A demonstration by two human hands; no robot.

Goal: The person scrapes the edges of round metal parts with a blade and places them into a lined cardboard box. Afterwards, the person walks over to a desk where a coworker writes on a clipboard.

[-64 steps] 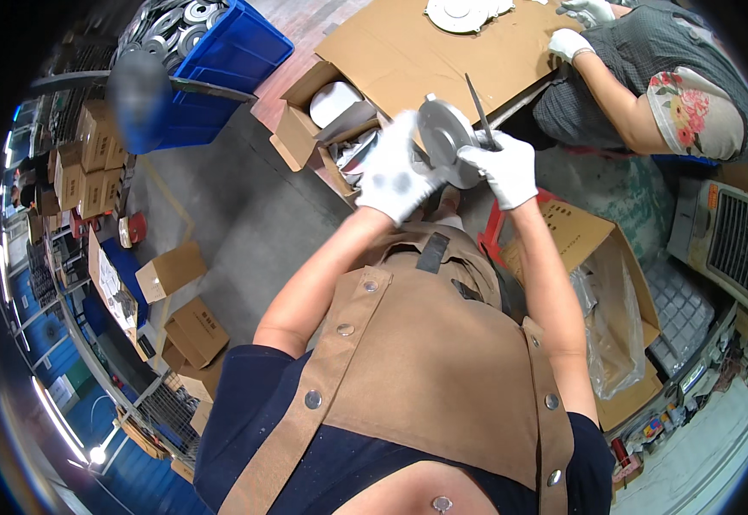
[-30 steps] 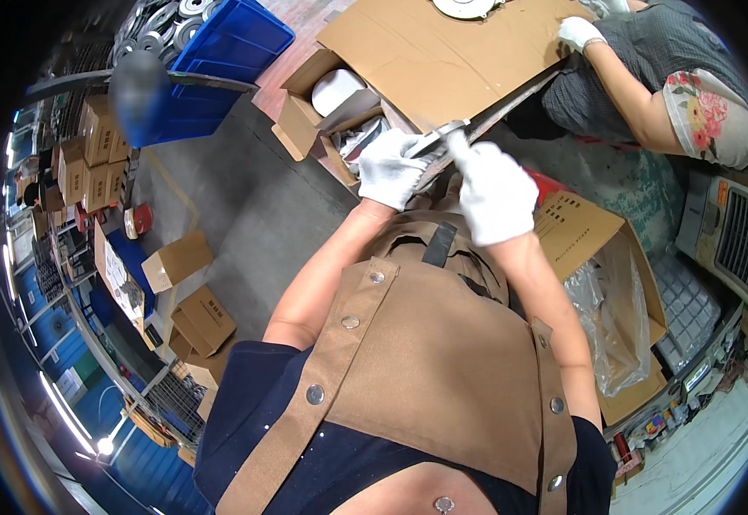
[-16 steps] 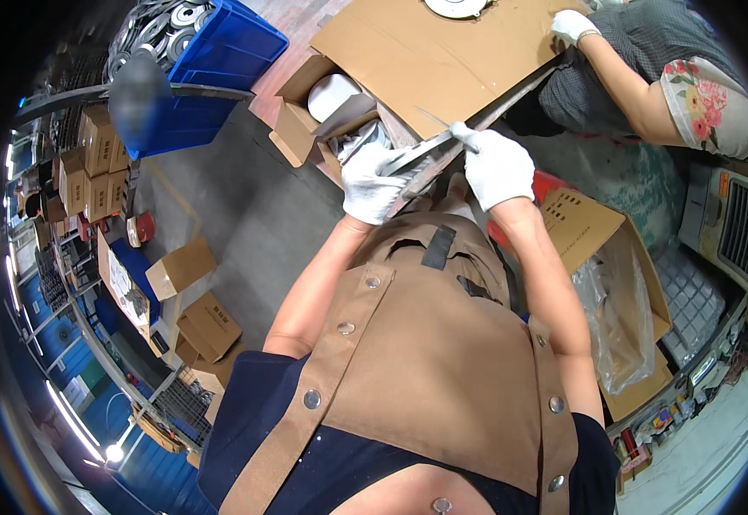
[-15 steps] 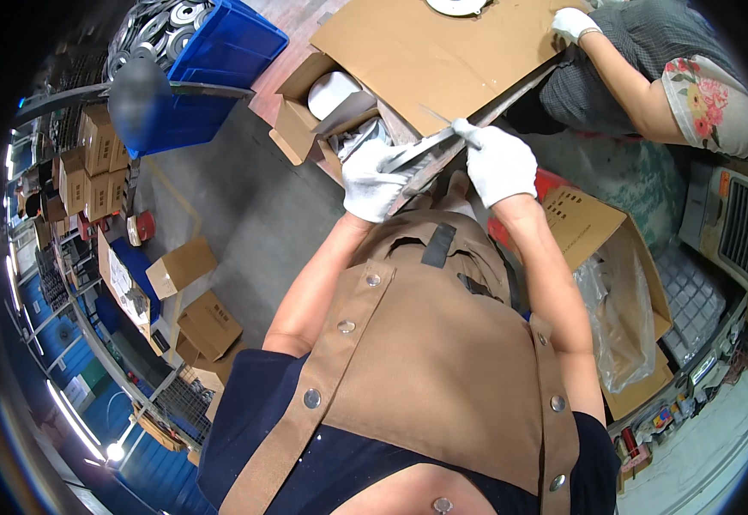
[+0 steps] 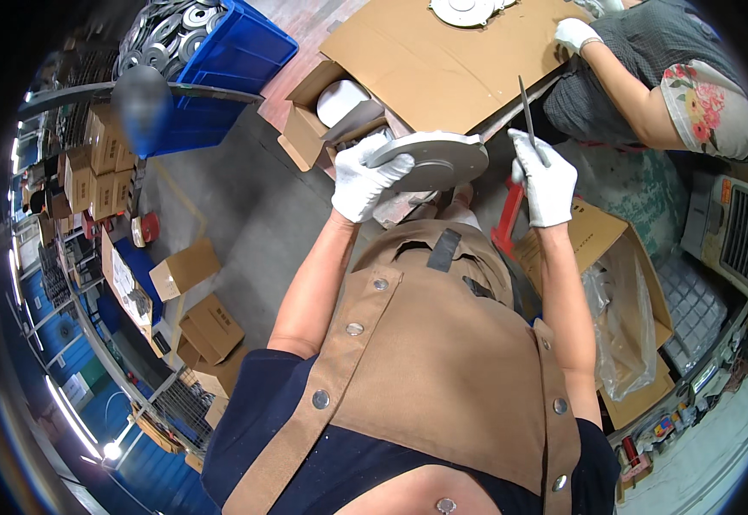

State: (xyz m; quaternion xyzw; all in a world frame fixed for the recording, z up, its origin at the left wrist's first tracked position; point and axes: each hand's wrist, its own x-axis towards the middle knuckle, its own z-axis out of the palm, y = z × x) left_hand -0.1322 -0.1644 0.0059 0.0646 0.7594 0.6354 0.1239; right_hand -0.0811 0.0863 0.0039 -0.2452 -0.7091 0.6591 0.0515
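Grey disc (image 5: 443, 165), one piece, round and flat: held in the air in front of the wearer's apron, before the near corner of the table; whether it touches the table cannot be told. Work in hand, as judged: dressing the disc's edge with a hand tool, the tool at this moment well apart from the rim. Next move, as judged: any further pass calls for a steady hold on the disc and the tool brought to the rim at a controlled angle.

Surroundings, by descending size:
- Cardboard sheet (image 5: 434, 73), brown, covering the table; white round part (image 5: 464, 10) at its far edge.
- Blue bin (image 5: 245, 56), tilted in view, filled with grey rings (image 5: 192, 41).
- Open carton (image 5: 301, 142), just left of the table corner.

Hands, white-gloved, two:
- Left hand (image 5: 367, 178): closed about the disc's left edge, thumb along the near face; fingers behind largely hidden. Disc tilted, near face toward the wearer.
- Right hand (image 5: 548, 184): fingers curled in, pinching the lower end of the tool; clear of the disc.

Smallest item: thin dark tool (image 5: 524, 103), slender, pointing up and away from the wearer.
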